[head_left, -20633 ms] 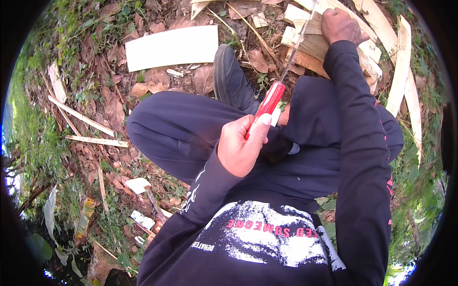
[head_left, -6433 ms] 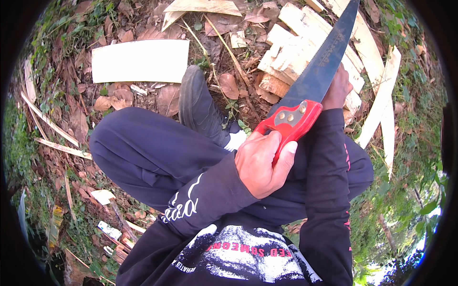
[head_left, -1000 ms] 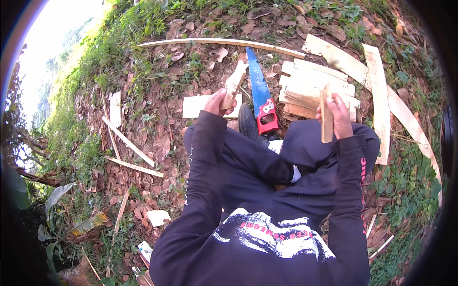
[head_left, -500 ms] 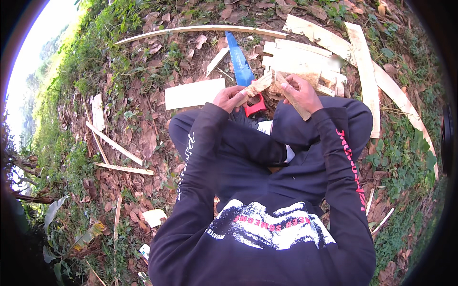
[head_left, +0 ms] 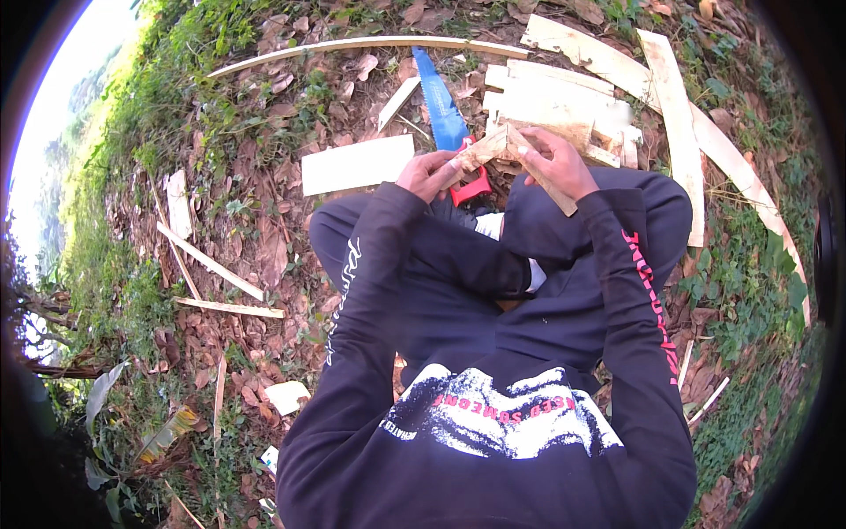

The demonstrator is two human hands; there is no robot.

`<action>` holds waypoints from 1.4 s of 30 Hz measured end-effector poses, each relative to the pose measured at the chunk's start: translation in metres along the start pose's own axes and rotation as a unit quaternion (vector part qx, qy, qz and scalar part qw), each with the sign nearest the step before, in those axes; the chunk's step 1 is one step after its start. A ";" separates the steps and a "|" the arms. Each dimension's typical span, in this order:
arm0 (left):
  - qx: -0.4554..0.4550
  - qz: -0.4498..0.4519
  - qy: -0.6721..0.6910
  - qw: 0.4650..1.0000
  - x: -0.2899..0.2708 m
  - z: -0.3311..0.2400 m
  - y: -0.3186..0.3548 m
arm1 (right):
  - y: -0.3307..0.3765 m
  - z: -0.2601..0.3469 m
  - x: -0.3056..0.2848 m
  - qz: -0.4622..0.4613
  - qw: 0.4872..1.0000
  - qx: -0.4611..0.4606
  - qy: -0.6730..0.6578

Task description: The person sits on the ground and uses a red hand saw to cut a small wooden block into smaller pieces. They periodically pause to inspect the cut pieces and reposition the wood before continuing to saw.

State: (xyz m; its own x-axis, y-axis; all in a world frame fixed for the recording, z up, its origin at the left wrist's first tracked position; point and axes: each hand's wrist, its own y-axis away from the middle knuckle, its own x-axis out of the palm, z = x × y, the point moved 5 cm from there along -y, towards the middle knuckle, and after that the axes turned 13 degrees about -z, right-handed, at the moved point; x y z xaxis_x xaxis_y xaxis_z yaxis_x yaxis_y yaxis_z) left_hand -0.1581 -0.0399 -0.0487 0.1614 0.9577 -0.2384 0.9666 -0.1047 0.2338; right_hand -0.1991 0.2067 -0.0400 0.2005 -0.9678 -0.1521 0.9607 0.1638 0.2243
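My left hand (head_left: 430,175) is closed on a short wood piece (head_left: 481,153) with a rough, pale grain. Between the fingers of my right hand (head_left: 560,164) is a narrow wood strip (head_left: 553,192), slanting down toward my knee. The far ends of both pieces meet in a peak above my crossed legs. Just beyond, a handsaw with a blue blade (head_left: 442,108) lies on the ground, its red handle (head_left: 474,188) partly hidden behind the left piece and hand.
A stack of pale boards (head_left: 555,97) lies ahead of my right hand. A rectangular board (head_left: 356,165) rests beyond my left knee. Long planks (head_left: 677,132) lie at the right, a thin strip (head_left: 352,44) at the far side, several offcuts (head_left: 211,263) at the left among dry leaves.
The two wood ends have come together; a small gap showed between them before. My right hand has shifted slightly, and both hands keep their hold.
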 end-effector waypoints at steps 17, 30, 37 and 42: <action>0.004 -0.011 -0.052 0.999 0.001 -0.001 -0.003 | -0.032 -0.008 0.015 0.047 0.998 -0.013 -0.033; 0.014 -0.060 -0.027 0.998 -0.014 -0.008 0.004 | -0.040 0.023 0.029 0.058 0.997 0.031 -0.028; 0.030 -0.083 0.002 0.996 -0.023 -0.006 0.006 | -0.038 0.047 0.037 0.072 0.997 0.041 0.005; 0.042 -0.081 0.021 0.996 -0.026 -0.009 0.006 | -0.043 0.044 0.036 0.078 0.996 0.017 0.044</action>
State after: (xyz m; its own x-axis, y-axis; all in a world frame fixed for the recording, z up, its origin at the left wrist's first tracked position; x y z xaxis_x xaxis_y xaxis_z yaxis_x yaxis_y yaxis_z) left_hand -0.1585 -0.0629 -0.0328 -0.0038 0.9741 -0.2260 0.9927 0.0309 0.1165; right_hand -0.2422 0.1565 -0.0126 0.3649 -0.9100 -0.1967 0.9096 0.3033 0.2841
